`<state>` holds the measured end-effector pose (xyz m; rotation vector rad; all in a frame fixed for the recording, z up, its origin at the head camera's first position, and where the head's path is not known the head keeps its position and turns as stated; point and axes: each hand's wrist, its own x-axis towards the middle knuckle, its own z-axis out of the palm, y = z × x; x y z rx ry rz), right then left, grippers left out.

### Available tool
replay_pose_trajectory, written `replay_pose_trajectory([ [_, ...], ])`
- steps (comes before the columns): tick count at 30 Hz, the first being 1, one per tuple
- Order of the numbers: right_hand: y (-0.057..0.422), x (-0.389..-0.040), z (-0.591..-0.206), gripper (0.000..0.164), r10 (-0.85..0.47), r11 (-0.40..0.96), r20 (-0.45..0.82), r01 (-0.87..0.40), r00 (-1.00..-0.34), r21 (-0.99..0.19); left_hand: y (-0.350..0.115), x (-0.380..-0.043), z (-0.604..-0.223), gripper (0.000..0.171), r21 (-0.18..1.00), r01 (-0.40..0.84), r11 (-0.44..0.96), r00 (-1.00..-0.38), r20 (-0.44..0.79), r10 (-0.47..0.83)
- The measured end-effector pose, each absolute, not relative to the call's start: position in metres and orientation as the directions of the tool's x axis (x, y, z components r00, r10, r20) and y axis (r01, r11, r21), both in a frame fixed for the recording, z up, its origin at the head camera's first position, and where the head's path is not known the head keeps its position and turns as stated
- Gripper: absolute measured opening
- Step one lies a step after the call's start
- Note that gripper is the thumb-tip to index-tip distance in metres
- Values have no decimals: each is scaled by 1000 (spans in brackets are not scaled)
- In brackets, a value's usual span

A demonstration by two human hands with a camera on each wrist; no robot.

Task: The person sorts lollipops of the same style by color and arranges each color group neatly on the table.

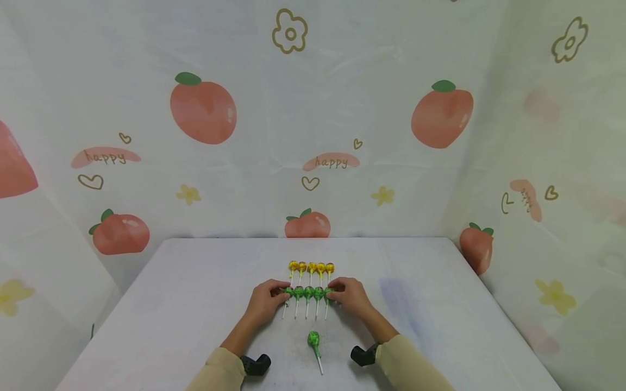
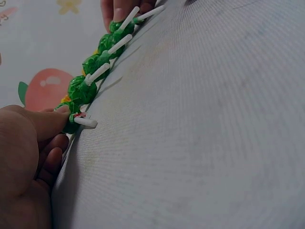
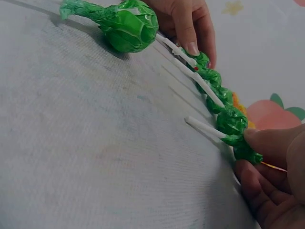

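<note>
Several green-wrapped lollipops point(image 1: 308, 292) lie side by side in a row, their white sticks toward me. At the row's left end my left hand point(image 1: 264, 300) pinches the outermost green lollipop point(image 2: 73, 126) by its head between thumb and fingers. My right hand point(image 1: 350, 296) holds the green lollipop at the right end point(image 3: 246, 152) in the same way, thumb on the wrapper. The heads in the row sit close together. One separate green lollipop point(image 1: 313, 339) lies nearer to me, between the two forearms, its stick pointing toward me.
Just beyond the green row lies a row of several yellow-wrapped lollipops point(image 1: 312, 267), their sticks reaching toward the green heads. All rest on a white-covered table point(image 1: 205, 282). A patterned cloth wall point(image 1: 371, 65) stands behind it. Black wrist devices point(image 1: 256, 365) sit on both sleeves' inner sides.
</note>
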<state>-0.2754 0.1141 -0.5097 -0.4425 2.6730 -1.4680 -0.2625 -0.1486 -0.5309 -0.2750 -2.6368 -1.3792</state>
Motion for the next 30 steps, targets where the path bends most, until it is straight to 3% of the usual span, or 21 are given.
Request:
replay_pose_trajectory([
  [19,114,-274,-509,26,-200,557,73,-175,-977,-812,-148,-263,-529,22,792,217,570,-975,206,85],
  [30,113,-260,-496,24,-223,506,186,-277,-957,-817,-148,-261,-528,23,798,210,565,-977,196,87],
])
